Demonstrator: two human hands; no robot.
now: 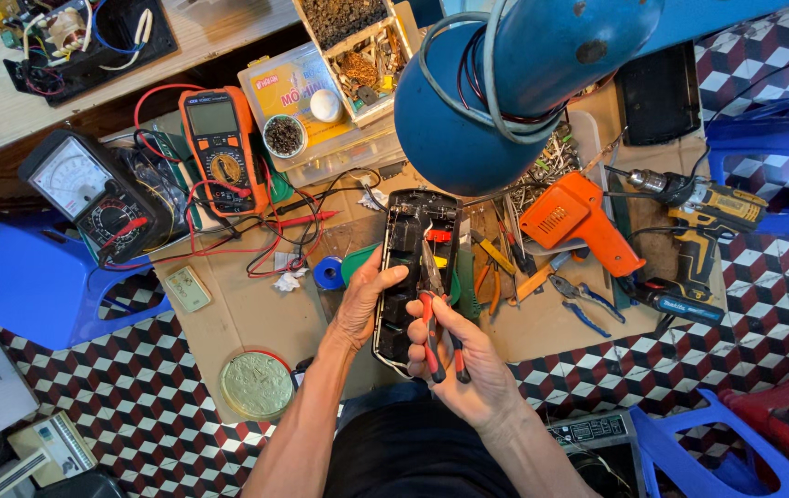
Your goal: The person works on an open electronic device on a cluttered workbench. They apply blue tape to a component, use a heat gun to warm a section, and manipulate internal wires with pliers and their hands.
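Note:
My left hand (365, 300) grips the left edge of a long black plastic casing (410, 249), open side up, held over the cardboard mat. My right hand (464, 355) holds red-handled pliers (433, 309) whose jaws point into the casing near a small red part inside it. Both forearms come up from the bottom of the view.
An orange digital multimeter (217, 134) and a black analogue meter (90, 194) with red leads lie at the left. An orange soldering gun (579, 221), a yellow drill (703, 217) and loose pliers (583, 302) lie to the right. A blue lamp shade (505, 83) hangs overhead. Blue stools (35, 281) stand around.

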